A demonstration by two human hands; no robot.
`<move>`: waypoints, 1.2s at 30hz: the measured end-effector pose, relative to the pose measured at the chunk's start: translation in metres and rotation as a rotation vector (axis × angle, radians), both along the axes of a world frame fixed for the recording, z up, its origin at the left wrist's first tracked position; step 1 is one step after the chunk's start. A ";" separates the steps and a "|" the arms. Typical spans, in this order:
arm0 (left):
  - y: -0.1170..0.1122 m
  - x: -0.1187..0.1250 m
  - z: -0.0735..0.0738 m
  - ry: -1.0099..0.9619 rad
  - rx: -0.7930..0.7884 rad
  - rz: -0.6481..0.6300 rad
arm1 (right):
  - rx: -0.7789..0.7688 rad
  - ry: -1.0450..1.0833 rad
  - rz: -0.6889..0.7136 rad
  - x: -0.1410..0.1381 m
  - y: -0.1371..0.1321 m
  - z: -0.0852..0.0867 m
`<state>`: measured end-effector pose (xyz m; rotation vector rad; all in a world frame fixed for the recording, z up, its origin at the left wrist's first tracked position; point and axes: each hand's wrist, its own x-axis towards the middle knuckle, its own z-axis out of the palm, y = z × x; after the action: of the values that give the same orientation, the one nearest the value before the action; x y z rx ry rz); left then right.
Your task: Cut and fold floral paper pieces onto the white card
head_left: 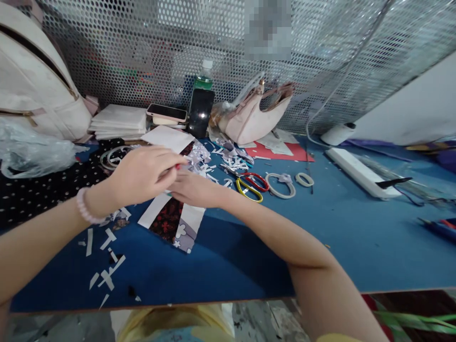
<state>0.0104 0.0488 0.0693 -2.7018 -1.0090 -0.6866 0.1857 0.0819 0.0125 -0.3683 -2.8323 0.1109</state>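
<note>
My left hand [142,173], with a pink beaded bracelet, crosses over my right hand [195,187] above the table. Its fingers are bent and drawn together; what they hold, if anything, is hidden. The fingertips of my right hand disappear behind the left. Under both hands lies a patterned piece [166,219] with white, dark red-flowered and lilac-flowered bands; I cannot tell whether it is paper or cloth. Right of my right wrist are scissors [249,189] with one red and one yellow handle loop. White and patterned scraps [110,266] lie below my left forearm.
The blue table [356,237] also bears a roll of tape [304,179], a white ring [285,192] and a white power strip [359,171]. Along the mesh wall stand a phone [200,114], a bottle [204,78], a handbag [245,118] and a backpack [39,85].
</note>
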 end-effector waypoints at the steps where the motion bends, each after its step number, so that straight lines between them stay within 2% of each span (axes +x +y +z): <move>1: -0.007 -0.009 -0.010 -0.041 -0.088 0.068 | -0.013 0.033 -0.015 0.021 0.000 -0.002; 3: -0.022 -0.020 -0.031 -0.039 -0.236 0.126 | -0.043 0.047 -0.130 0.059 -0.003 -0.009; 6: -0.042 -0.022 -0.061 0.035 -0.328 0.159 | -0.074 0.036 -0.394 0.099 -0.009 -0.023; 8: -0.050 -0.017 -0.074 0.113 -0.340 0.175 | -0.052 0.028 -0.489 0.111 -0.013 -0.032; 11: -0.053 -0.012 -0.085 0.179 -0.306 0.160 | -0.028 0.003 -0.507 0.111 -0.015 -0.041; 18: -0.045 -0.018 -0.089 0.219 -0.254 0.060 | -0.003 0.014 -0.504 0.104 -0.012 -0.049; 28: -0.041 -0.030 -0.090 0.258 -0.248 -0.017 | 0.008 0.011 -0.431 0.104 -0.018 -0.049; 36: -0.034 -0.035 -0.090 0.294 -0.292 -0.105 | -0.017 0.097 -0.344 0.103 -0.021 -0.046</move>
<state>-0.0247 0.0148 -0.0203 -3.0033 -0.9617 -0.1522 0.2891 0.0605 -0.0339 -0.8213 -2.6287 0.0785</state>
